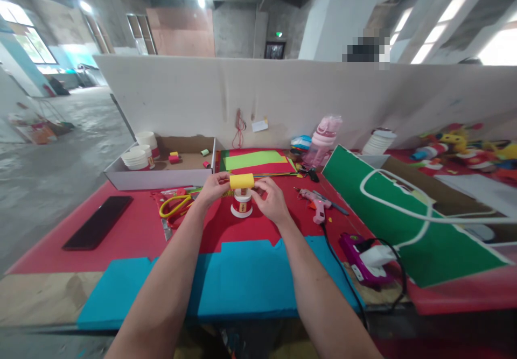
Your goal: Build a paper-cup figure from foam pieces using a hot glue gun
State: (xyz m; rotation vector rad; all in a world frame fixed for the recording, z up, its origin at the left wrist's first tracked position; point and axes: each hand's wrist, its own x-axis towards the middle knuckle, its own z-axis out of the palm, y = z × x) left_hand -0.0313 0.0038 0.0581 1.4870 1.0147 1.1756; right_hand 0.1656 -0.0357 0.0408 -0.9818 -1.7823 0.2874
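A yellow paper tube (242,181) lies level between my two hands, just above an upside-down red and white paper cup (242,206). My left hand (214,188) has its fingers closed on the tube's left end. At the right end, my right hand (270,197) pinches the tube with thumb and fingers. Something ringed and pale shows between tube and cup; whether the tube touches it, I cannot tell. Yellow-handled scissors (175,206) lie left of the cup. To its right rests a pink glue gun (317,204).
A shallow box (161,179) at back left holds paper cups and small coloured rolls. Coloured paper sheets (254,161) lie behind my hands. Blue sheets (246,283) cover the front edge. At right are a purple power strip (365,262), cables and a green board (404,230); a black phone-like slab (99,223) lies left.
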